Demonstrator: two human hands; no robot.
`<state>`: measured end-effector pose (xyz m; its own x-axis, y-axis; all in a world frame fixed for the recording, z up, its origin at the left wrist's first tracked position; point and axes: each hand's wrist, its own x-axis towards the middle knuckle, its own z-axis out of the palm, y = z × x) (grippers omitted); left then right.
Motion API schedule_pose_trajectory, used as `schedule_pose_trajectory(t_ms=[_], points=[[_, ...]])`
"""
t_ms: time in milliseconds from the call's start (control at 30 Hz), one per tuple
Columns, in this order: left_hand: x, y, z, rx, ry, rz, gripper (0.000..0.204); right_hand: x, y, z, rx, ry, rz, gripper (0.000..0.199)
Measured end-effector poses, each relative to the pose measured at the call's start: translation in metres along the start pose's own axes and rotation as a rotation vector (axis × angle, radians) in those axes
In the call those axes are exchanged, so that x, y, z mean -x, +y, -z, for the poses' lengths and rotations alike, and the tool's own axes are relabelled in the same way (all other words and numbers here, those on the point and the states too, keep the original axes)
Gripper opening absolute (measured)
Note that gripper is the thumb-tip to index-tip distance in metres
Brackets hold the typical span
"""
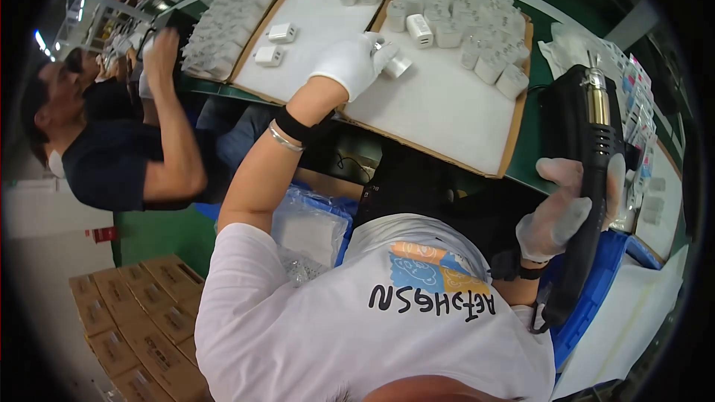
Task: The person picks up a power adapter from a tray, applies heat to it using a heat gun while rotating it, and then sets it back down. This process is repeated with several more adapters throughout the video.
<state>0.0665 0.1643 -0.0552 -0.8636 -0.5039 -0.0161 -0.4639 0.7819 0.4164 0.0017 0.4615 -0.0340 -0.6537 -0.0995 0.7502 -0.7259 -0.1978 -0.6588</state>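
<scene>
My left hand (348, 68), in a white glove, is closed on a small white charger block (397, 67) with a shiny end, above a white-lined cardboard tray (439, 123). Its fingertips partly hide the block. At the right, my right hand (555, 212), in a thin pale glove, wraps round the black body of a hot air gun (585, 231). The gun's metal nozzle (597, 100) points away from me. Just beyond my left hand, a white charger (419, 30) with dark ports lies on the tray, by rows of film-wrapped chargers (454, 4).
A second tray (305, 52) at the left bears two bare chargers (275, 45) and more wrapped ones. Plastic bags (637, 97) lie at the far right. Blue bins (592, 305) stand below the bench. A co-worker (112, 141) sits close on the left; cartons (145, 320) are stacked behind.
</scene>
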Motion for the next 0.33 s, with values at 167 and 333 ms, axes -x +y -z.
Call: schedule_pose_trajectory(t_ms=[167, 333], points=[[0.018, -0.015, 0.009, -0.038, 0.265, -0.079, 0.031, 0.001, 0.005, 0.01, 0.006, -0.011, 0.017, 0.054], [0.03, -0.086, 0.052, -0.256, 0.35, 0.042, 0.032, -0.003, 0.004, 0.017, 0.014, -0.027, -0.025, 0.057]])
